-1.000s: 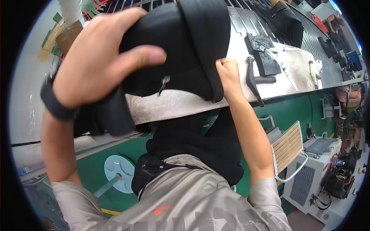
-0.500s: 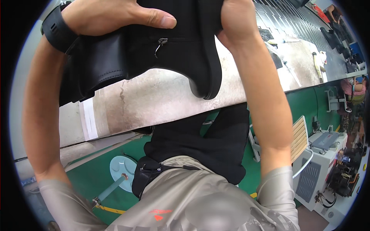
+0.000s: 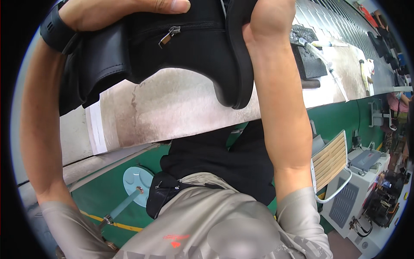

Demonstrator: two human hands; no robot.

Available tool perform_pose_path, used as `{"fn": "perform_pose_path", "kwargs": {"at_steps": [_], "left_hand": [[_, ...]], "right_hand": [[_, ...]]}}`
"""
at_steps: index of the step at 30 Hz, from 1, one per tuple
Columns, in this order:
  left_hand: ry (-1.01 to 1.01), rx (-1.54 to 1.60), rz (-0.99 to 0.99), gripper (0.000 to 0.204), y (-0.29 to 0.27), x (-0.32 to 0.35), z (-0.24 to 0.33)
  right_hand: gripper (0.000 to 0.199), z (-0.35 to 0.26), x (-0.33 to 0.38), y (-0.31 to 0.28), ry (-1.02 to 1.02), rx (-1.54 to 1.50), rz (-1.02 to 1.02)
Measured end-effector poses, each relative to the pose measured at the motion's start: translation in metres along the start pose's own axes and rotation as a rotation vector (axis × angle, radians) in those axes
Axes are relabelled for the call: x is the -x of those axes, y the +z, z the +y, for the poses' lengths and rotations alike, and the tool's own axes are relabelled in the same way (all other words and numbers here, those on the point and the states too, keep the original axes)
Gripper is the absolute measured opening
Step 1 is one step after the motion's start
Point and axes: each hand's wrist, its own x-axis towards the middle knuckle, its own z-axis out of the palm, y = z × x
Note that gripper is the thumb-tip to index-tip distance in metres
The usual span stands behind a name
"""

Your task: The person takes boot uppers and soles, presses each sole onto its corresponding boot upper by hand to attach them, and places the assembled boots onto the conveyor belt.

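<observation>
A black ankle boot [image 3: 189,54] is held up sideways over the worktable, its sole toward my right and its shaft toward my left. Along its side runs a zipper with a metal slider and pull tab [image 3: 167,39]. My left hand [image 3: 116,13] is closed on the shaft side, thumb stretched across the upper; its other fingers are hidden. At the sole, my right hand [image 3: 271,21] grips the boot from the right, with its fingers hidden behind it. The smooth, stitched shaft leather [image 3: 105,60] hangs below my left wrist. The toe is out of view.
The pale, stained worktable [image 3: 159,112] spans beneath the boot. Right of my right arm lie a dark block [image 3: 310,62], a slim tube-like tool [image 3: 327,64] and a brush-like tool [image 3: 364,75]. A slatted chair [image 3: 331,162] and a blue round stool [image 3: 137,183] stand below.
The boot and both hands have shifted a little to the left and up. More of the zipper shows. My right forearm has moved left, uncovering the dark block on the table.
</observation>
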Motion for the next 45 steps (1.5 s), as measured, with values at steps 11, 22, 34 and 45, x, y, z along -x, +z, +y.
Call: {"fn": "perform_pose_path", "kwargs": {"at_steps": [11, 22, 34, 45], "left_hand": [[0.217, -0.098, 0.139, 0.088, 0.005, -0.013, -0.037], [0.122, -0.327, 0.093, 0.095, 0.000, -0.013, -0.022], [0.208, -0.354, 0.224, 0.090, 0.007, 0.005, -0.011], [0.365, -0.399, 0.292, 0.086, 0.008, 0.024, 0.010]], "right_hand": [[0.033, -0.002, 0.002, 0.003, -0.068, 0.318, 0.149], [0.040, -0.014, 0.001, 0.012, -0.117, 0.763, 0.017], [0.038, -0.031, 0.017, 0.030, -0.120, 0.852, -0.005], [0.028, -0.041, 0.042, 0.036, -0.224, 0.680, -0.041]]}}
